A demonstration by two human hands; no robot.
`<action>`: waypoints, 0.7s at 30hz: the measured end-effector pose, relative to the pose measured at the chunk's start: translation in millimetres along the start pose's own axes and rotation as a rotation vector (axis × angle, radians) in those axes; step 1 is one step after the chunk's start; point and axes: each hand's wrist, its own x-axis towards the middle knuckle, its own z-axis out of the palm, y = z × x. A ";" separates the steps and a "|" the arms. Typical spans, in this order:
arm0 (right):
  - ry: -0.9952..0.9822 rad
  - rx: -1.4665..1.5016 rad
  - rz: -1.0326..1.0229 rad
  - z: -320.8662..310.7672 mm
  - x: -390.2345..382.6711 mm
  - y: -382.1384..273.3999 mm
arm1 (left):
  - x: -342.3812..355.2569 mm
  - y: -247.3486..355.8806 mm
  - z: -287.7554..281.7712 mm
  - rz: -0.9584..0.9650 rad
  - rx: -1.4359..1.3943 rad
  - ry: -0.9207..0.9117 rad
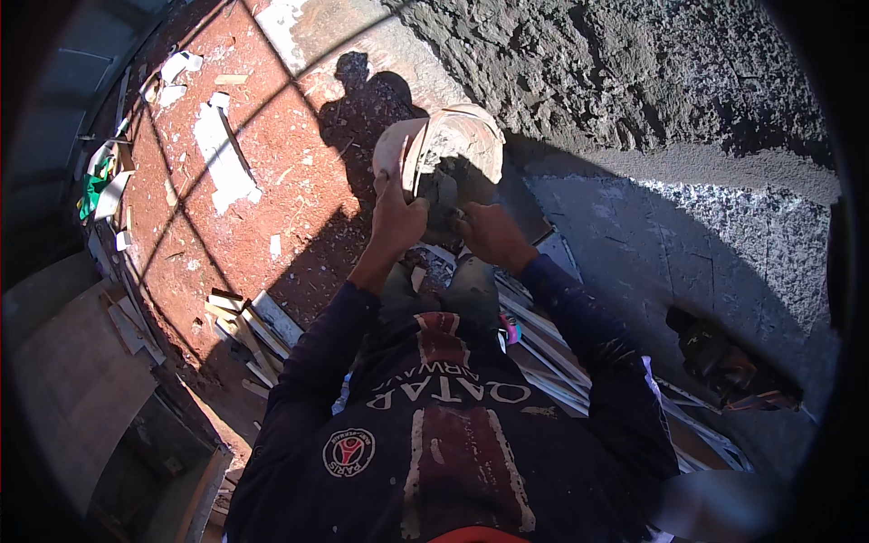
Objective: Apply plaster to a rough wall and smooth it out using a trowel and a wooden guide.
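A pale, dirt-smeared bucket [484,136] is tipped in front of me, with grey mortar or residue inside. My left hand [398,213] grips its left side, thumb near the rim. My right hand [489,231] is closed at the lower right of the bucket's mouth, beside a dark grey shape that may be a tool; what exactly it holds is too shadowed to make out. Below both hands are my legs and scraps of wood.
Rough grey mortar [634,72] covers the upper right, above a smoother grey surface [588,226]. A black object [724,362] lies at the right. Reddish dirt [253,235] with white scraps spans the left. Timber offcuts [237,319] and a green scrap [90,192] lie there too.
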 end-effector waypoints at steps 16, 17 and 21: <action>-0.123 0.091 -0.260 1.9 3.1 -109.6 | -78.1 -122.2 -102.6 -0.483 -0.782 0.248; -0.142 0.135 -0.332 -4.1 3.3 -121.6 | -86.0 -128.6 -101.9 -0.515 -0.774 0.331; -0.399 0.522 -0.723 -25.5 14.7 -154.7 | -146.3 -157.1 -97.5 -0.437 -0.623 0.266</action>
